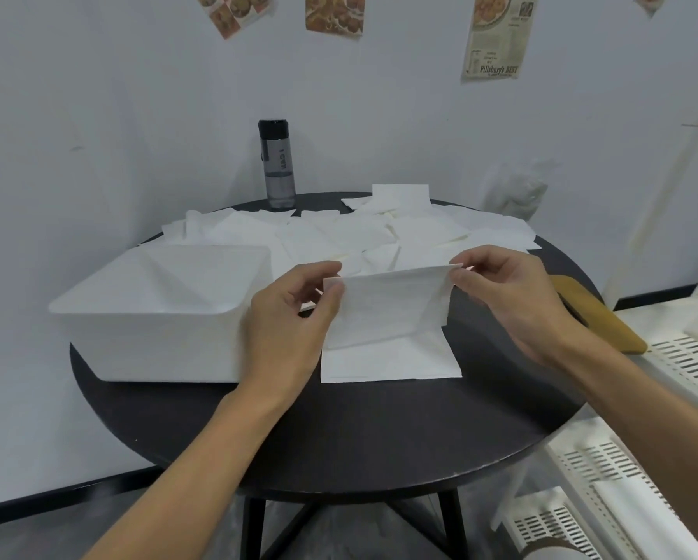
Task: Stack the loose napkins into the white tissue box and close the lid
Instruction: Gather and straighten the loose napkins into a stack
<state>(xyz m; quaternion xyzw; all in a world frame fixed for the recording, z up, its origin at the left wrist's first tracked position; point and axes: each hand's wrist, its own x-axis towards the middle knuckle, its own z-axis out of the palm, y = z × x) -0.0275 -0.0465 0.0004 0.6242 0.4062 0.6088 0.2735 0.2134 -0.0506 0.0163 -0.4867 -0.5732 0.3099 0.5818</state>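
Round dark table [339, 438] filling the middle of the frame. White box [165, 313] at centre left, open and looking empty, long axis running left to right, far-right corner toward the loose napkins [359, 232] scattered across the far half of the table. No lid on it; the tan board [594, 313] at the right edge, half hidden behind the right wrist, possibly that lid, cannot tell.

Centre of frame now: one napkin [388, 305] raised just right of the box, held by its two top corners. Left hand [295, 317] pinching the upper-left corner between thumb and fingertips, right hand [509, 293] pinching the upper-right corner the same way. Top edge stretched roughly level, tipping slightly up to the right; sheet hanging face-on, lower part draping down to the table and lying toward the near edge. Long axis running top to bottom in the frame, by the look of it.

Judged step: straightening a napkin before loading, early going, nothing in the box yet. Next move calls for carrying it left over the rim, laying it flat and square on the floor of the box, edges matched to the walls. Then back for the pile.

Dark bottle [278, 163] standing at the far edge, out of play.
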